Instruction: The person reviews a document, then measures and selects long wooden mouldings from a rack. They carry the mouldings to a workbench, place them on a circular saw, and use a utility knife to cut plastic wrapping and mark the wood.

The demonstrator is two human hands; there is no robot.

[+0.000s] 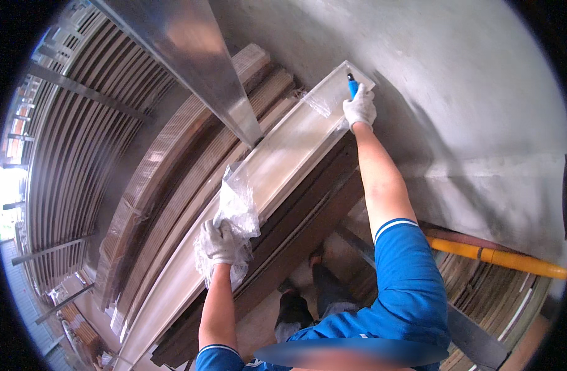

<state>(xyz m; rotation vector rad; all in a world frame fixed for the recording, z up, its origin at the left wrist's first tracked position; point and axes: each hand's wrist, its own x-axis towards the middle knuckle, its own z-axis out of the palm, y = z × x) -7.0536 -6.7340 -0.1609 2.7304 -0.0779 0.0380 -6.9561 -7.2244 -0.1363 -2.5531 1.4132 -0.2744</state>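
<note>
My left hand point(218, 242), in a white work glove, is closed on a bunched sheet of clear plastic wrap point(239, 204). Beneath it lies a long pale panel point(283, 164) that runs from the lower left to the upper right. My right hand point(360, 109), gloved too, grips a blue utility knife point(353, 86). The knife's dark tip points at the far end of the panel, where some clear wrap point(319, 102) still lies on the surface. Whether the tip touches the wrap I cannot tell.
Dark brown boards point(296, 216) lie along the panel's near side. More wrapped boards point(166, 142) are stacked beyond it. A metal post point(203, 68) slants down close to the panel. A grey wall point(469, 93) stands at right, with a yellow pipe point(512, 260) below.
</note>
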